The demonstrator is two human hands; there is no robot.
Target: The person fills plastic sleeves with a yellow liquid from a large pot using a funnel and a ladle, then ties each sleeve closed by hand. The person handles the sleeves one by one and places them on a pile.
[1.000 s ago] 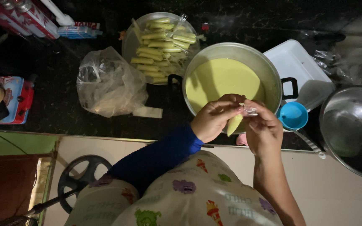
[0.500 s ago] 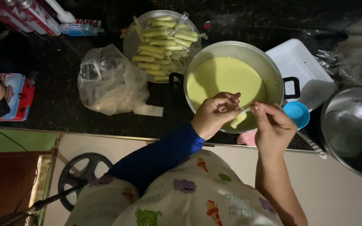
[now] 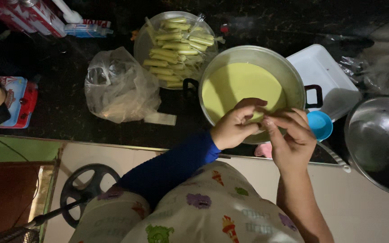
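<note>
My left hand [image 3: 237, 123] and my right hand [image 3: 291, 137] meet over the near rim of a metal pot [image 3: 293, 74] filled with pale yellow-green liquid [image 3: 239, 83]. Both sets of fingers pinch something small between them, most likely a thin plastic tube bag, mostly hidden by the fingers. Behind the pot stands a round tray [image 3: 142, 42] piled with filled, tied yellow-green tube bags [image 3: 172, 49]. A blue sleeve covers my left forearm.
A crumpled clear plastic bag [image 3: 118, 87] lies left of the pot. A white rectangular tray [image 3: 323, 78], a small blue cup [image 3: 319, 124] and a large steel bowl [image 3: 381, 141] sit to the right. A small colourful box [image 3: 12, 96] is at far left; a fan [image 3: 75, 191] stands below the counter.
My hands have drawn back together over the pot's near rim after being slightly apart with a filled tube visible between them; the tube is now hidden by my fingers.
</note>
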